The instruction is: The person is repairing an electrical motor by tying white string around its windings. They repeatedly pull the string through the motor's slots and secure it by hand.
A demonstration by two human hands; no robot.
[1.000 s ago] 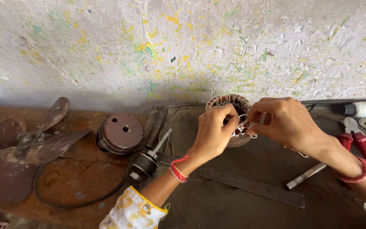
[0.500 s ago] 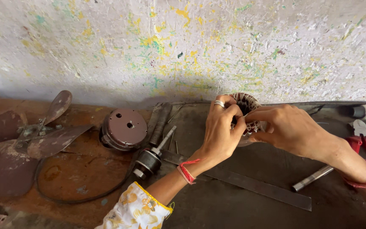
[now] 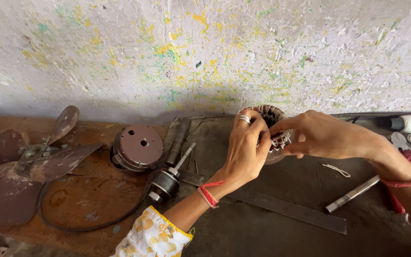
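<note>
Since a moment ago our left hand (image 3: 246, 150) has shifted slightly, fingers curled around the wound stator (image 3: 273, 124) by the wall. Our right hand (image 3: 322, 135) pinches its windings, near the rotor shaft (image 3: 170, 178).

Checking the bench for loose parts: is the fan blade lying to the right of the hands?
No, the fan blade lies far left of both hands.

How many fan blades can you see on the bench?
3, all on the fan blade assembly at far left: one upper right, one pointing right, one lower left. The frame edge may hide another.
</note>
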